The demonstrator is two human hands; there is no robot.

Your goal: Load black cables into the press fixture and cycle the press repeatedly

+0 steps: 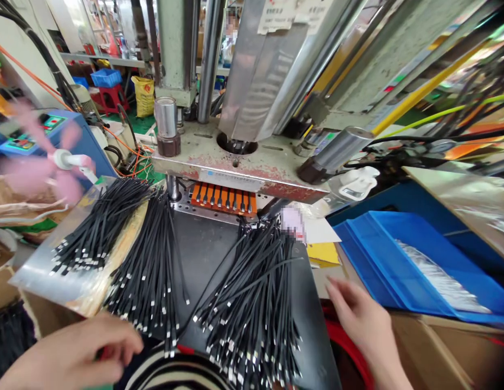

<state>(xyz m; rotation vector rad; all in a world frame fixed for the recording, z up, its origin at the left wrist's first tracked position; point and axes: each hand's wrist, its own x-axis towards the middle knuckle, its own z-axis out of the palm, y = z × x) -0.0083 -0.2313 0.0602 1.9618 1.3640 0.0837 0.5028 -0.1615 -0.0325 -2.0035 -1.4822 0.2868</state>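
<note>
Three bundles of short black cables with metal tips lie on the dark work plate [203,254]: a left bundle [101,222], a middle bundle [152,265] and a right bundle [252,292]. My left hand [73,355] is at the bottom left, fingers curled and pinched near the ends of the middle bundle; what it holds is hidden. My right hand [361,319] hovers flat, fingers spread, right of the right bundle. An orange fixture [225,197] loaded with several cable ends sits under the press.
The press machine [244,157] stands behind, with steel columns and a silver knob [166,124]. Right of the plate, a blue bin [398,260] holds silvery parts. A pink fan [52,162] spins at left. Yellow paper [323,253] lies by the plate.
</note>
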